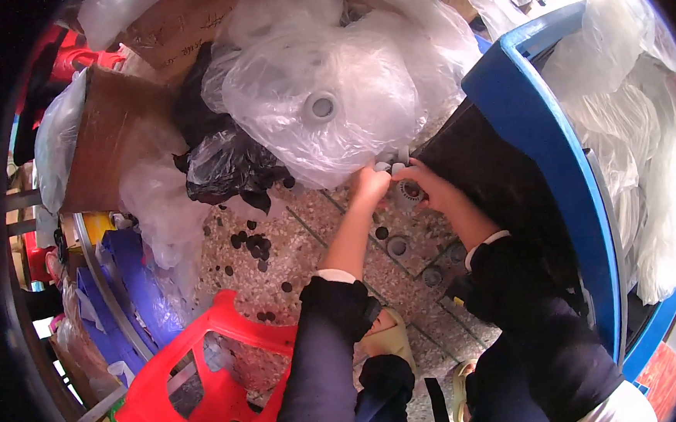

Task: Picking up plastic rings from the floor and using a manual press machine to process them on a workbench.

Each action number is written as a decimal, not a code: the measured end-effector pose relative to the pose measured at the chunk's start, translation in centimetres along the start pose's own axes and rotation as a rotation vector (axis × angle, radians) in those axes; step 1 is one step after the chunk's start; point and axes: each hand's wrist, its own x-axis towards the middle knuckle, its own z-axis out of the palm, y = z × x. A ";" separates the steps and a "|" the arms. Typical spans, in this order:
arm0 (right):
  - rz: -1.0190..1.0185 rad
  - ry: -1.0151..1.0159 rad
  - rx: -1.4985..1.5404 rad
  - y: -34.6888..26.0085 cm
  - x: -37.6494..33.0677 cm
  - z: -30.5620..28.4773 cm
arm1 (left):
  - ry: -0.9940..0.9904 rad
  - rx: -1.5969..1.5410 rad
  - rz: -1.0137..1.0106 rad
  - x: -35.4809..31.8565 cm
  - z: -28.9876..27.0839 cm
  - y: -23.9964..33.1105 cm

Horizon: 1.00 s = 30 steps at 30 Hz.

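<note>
My left hand (370,184) and my right hand (431,185) meet at the near edge of a large clear plastic bag (270,107). Both are closed, fingertips pinched around small pale grey plastic pieces (383,166); their exact kind does not show. Just below my right fingers is a round grey part (409,192) with a notched rim; whether the hand touches it I cannot tell. More round grey parts (397,246) lie on the speckled floor beneath my hands. A grey ring-shaped part (321,106) shows at the bag.
Small black discs (258,247) lie scattered on the floor left of my forearms. A red plastic stool (151,381) stands at the lower left. A blue-rimmed bin (529,106) curves along the right. Black bag (227,167) and cardboard box (110,147) are at the left.
</note>
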 end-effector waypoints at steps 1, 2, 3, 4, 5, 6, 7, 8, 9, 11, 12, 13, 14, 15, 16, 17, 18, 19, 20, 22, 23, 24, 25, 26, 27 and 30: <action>-0.048 -0.054 -0.075 0.2 0.3 -0.2 | -0.108 -0.032 0.016 -1.0 -0.4 0.8; -0.044 -0.053 -0.076 0.6 0.4 -0.5 | -0.219 -0.065 0.032 -1.7 -0.6 1.3; -0.014 -0.015 -0.058 0.4 -0.1 0.7 | -0.208 -0.062 0.027 -1.3 -1.6 0.9; 0.017 0.025 -0.039 0.2 -0.6 1.7 | -0.326 -0.050 -0.026 -0.9 -2.7 0.6; 0.020 0.017 -0.034 -0.1 -0.9 2.5 | -0.445 -0.038 -0.081 -0.6 -3.8 0.2; 0.033 -0.051 -0.010 -0.2 -0.9 2.3 | -0.463 -0.021 -0.072 -0.3 -3.9 0.1; 0.046 -0.120 0.015 -0.2 -1.0 2.2 | -0.469 -0.015 -0.070 -0.1 -3.9 0.0; 0.050 -0.118 0.023 -0.3 -1.3 2.5 | -0.456 -0.035 -0.070 -0.2 -4.0 -0.4; 0.067 -0.101 0.005 -0.3 -1.8 2.7 | -0.442 -0.054 -0.072 -0.3 -4.3 -0.8; 0.092 -0.079 -0.012 -0.3 -2.9 2.8 | -0.552 -0.056 -0.050 -1.1 -4.5 -1.1; 0.100 -0.060 -0.038 -0.1 -3.6 3.0 | -0.505 -0.110 -0.034 -2.0 -4.3 -1.7; 0.099 -0.043 -0.059 -0.3 -4.1 3.3 | -0.453 -0.156 -0.011 -2.8 -4.7 -1.8; 0.095 -0.040 -0.047 -0.6 -4.4 3.7 | -0.465 -0.226 -0.056 -2.5 -4.7 -2.5; 0.075 -0.070 0.007 -0.9 -4.8 4.1 | -0.469 -0.212 -0.055 -2.5 -5.1 -2.4; 0.078 -0.098 0.069 -0.4 -5.3 4.5 | -0.455 -0.272 -0.056 -3.0 -5.2 -2.9; 0.104 -0.084 0.083 -0.2 -6.6 4.4 | -0.449 -0.342 -0.061 -4.3 -4.7 -3.0; 0.090 -0.059 0.107 -0.4 -7.9 4.1 | -0.370 -0.331 -0.091 -5.7 -3.9 -2.6; 0.080 -0.072 0.149 -0.7 -9.8 5.7 | -0.353 -0.307 -0.129 -7.2 -5.0 -3.8; 0.088 -0.073 0.150 -0.9 -11.5 6.9 | -0.361 -0.366 -0.173 -8.5 -6.0 -4.8; 0.123 -0.033 0.191 -0.8 -16.5 7.3 | -0.357 -0.400 -0.205 -12.9 -5.9 -4.8; 0.141 -0.021 0.214 -0.4 -19.0 8.0 | -0.302 -0.456 -0.194 -16.0 -6.0 -5.6; 0.096 -0.008 0.330 0.1 -21.7 8.3 | -0.253 -0.522 -0.170 -18.7 -5.6 -6.2; 0.087 -0.027 0.342 0.1 -24.6 9.6 | -0.216 -0.493 -0.320 -21.3 -6.8 -7.1; 0.125 -0.069 0.377 -0.5 -27.7 10.7 | -0.303 -0.582 -0.342 -24.4 -8.3 -7.7; 0.162 -0.115 0.407 -1.3 -30.9 11.8 | -0.255 -0.721 -0.200 -28.3 -9.7 -8.6; -0.025 -0.197 0.349 -4.0 -40.6 11.7 | -0.298 -0.768 -0.144 -39.6 -10.2 -5.3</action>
